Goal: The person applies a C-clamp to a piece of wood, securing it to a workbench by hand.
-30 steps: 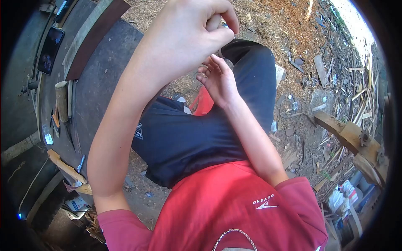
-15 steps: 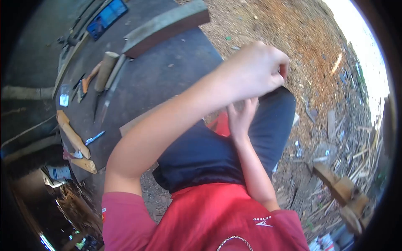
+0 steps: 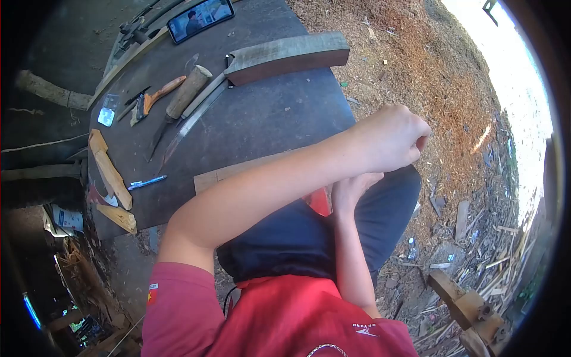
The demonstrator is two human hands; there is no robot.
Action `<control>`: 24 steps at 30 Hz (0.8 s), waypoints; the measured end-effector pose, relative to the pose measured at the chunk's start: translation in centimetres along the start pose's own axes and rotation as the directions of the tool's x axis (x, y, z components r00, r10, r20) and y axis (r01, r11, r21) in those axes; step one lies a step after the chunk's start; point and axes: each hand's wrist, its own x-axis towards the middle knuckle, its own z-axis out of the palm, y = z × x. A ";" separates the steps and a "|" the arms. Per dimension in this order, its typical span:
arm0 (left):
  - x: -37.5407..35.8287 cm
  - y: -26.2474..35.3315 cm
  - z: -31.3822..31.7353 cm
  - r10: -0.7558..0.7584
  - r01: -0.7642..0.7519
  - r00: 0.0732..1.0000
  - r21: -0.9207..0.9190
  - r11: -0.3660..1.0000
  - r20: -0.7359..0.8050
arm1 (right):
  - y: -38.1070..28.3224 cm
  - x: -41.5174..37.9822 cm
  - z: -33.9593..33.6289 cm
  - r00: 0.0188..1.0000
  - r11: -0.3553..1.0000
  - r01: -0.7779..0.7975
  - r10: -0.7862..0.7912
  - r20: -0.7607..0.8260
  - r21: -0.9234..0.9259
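Note:
My left hand [image 3: 397,141] is raised over my right thigh, with its fingers curled in; what it may hold is hidden. Below and partly behind my left wrist is my right hand [image 3: 352,191], its visible fingers stretched out and the rest covered. A red object [image 3: 319,202] shows between my left forearm and my lap. Under that forearm, a flat wooden board [image 3: 205,181] lies along the near edge of the dark table [image 3: 262,113].
On the table are a thick wood block [image 3: 288,58], a phone [image 3: 200,19], a round wooden mallet-like piece [image 3: 189,92], an orange-handled tool [image 3: 156,97], a blue pen [image 3: 147,182] and wood offcuts [image 3: 110,171]. Wood chips [image 3: 440,89] cover the ground at right.
The view has shifted, so the table things appear farther right and the hands lower. My left fist stays raised, and my right hand is now more covered by my left wrist.

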 end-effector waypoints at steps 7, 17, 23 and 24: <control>-0.1 0.1 0.1 -0.027 0.027 1.000 -0.012 1.000 0.010 | 2.7 -0.5 1.1 0.997 0.998 -0.051 0.053 0.051 -0.036; -0.2 -0.1 0.3 -0.004 0.005 1.000 -0.048 0.999 0.014 | -0.4 1.5 -0.9 0.963 0.956 -0.063 -0.017 0.270 0.287; -0.2 -0.1 0.2 -0.006 0.006 0.999 -0.022 1.000 0.036 | 0.1 1.7 -1.3 0.930 0.969 -0.090 -0.001 0.369 0.229; -0.2 -0.1 0.2 -0.003 0.003 0.999 -0.018 1.000 0.038 | 0.6 1.8 -1.4 0.917 0.966 -0.088 -0.017 0.400 0.242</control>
